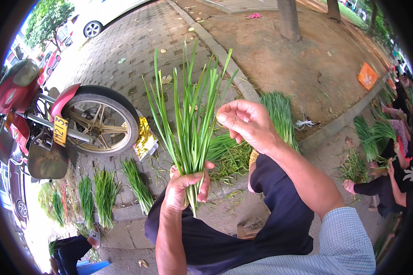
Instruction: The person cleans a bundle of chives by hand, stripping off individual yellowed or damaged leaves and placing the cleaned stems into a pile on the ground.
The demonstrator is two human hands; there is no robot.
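My left hand is closed around the pale lower stems of a bunch of long flat green leaves, which look like garlic chives. The leaf tips fan out upward, away from me. To the right of the bunch, my right hand is raised with its fingers curled and thumb near the index fingertip; whether it pinches a thin leaf cannot be told. Beyond the right forearm lies a large pile of green leaves. Loose trimmed leaves are scattered on the ground below my hands.
Several leaf bundles lie on the paving at the left, near a red motorcycle's front wheel and a gold foil wrapper. White string lies by the kerb. Other people sit at the far right and lower left. A tree trunk stands ahead.
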